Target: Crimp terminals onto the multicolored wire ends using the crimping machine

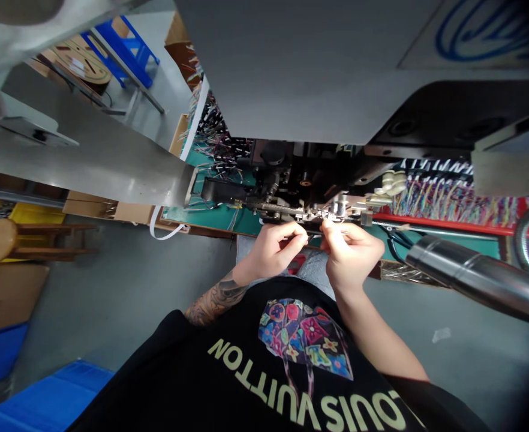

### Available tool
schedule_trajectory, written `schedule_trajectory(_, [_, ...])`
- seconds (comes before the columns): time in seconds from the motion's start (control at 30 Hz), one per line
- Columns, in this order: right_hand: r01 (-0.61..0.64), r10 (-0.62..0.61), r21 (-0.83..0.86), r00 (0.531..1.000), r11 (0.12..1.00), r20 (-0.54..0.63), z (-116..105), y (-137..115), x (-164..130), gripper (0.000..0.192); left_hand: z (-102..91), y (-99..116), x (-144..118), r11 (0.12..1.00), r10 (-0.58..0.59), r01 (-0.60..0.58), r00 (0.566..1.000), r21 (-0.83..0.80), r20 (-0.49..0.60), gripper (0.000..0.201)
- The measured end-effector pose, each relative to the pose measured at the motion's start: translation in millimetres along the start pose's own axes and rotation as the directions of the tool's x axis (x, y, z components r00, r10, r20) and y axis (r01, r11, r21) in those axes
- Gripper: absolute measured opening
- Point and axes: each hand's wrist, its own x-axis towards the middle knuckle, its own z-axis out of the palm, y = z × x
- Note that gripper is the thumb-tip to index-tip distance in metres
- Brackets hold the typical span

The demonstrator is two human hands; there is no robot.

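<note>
Nearest, both forearms reach away from a black printed shirt. The left hand [271, 249] is curled, thumb and forefinger pinched on something thin, likely a wire [312, 236], too small to tell surely. The right hand [348, 249] is just beside it, fingers closed at the same spot. The wire seems to run left-right between them, just short of the metal machine head [312, 207], all hard steel and dark castings. Farther off, coloured wire bundles [453, 198] lie on the green table [215, 216].

Machine [318, 192] ahead; wire bundles [453, 201] right; stool [3, 240] left.
</note>
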Motion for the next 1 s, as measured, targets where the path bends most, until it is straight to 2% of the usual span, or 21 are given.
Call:
schedule_trajectory(0.1, [-0.018, 0.018, 0.027, 1.0, 0.999, 0.002, 1.8, 0.3, 1.8, 0.043, 0.9, -0.4, -0.4, 1.0, 0.003, -0.003, 1.0, -0.006, -0.01, 0.031])
schedule_trajectory(0.27, [-0.07, 0.068, 0.052, 0.997, 0.996, 0.036, 3.1, 3.6, 3.5, 0.037, 1.4, -0.8, -0.9, 1.0, -0.01, 0.01, 0.999, 0.003, -0.043, 0.03])
schedule_trajectory(0.8, [-0.063, 0.06, 0.053, 0.997, 0.997, 0.053, 4.6, 1.6, 3.0, 0.042, 0.5, -0.1, -0.8, 1.0, -0.004, 0.006, 0.998, 0.029, -0.056, 0.03])
schedule_trajectory(0.9, [-0.073, 0.071, 0.039, 0.996, 0.997, 0.057, 3.9, 1.7, 2.6, 0.039, -1.3, 0.3, -0.4, 1.0, 0.001, 0.0, 0.999, 0.023, -0.043, 0.031])
schedule_trajectory(1.0, [-0.067, 0.064, 0.049, 0.995, 0.997, 0.074, 0.2, 3.2, 0.1, 0.028, -4.0, -0.8, -1.4, 0.999, -0.032, 0.033, 0.999, -0.009, 0.007, 0.033])
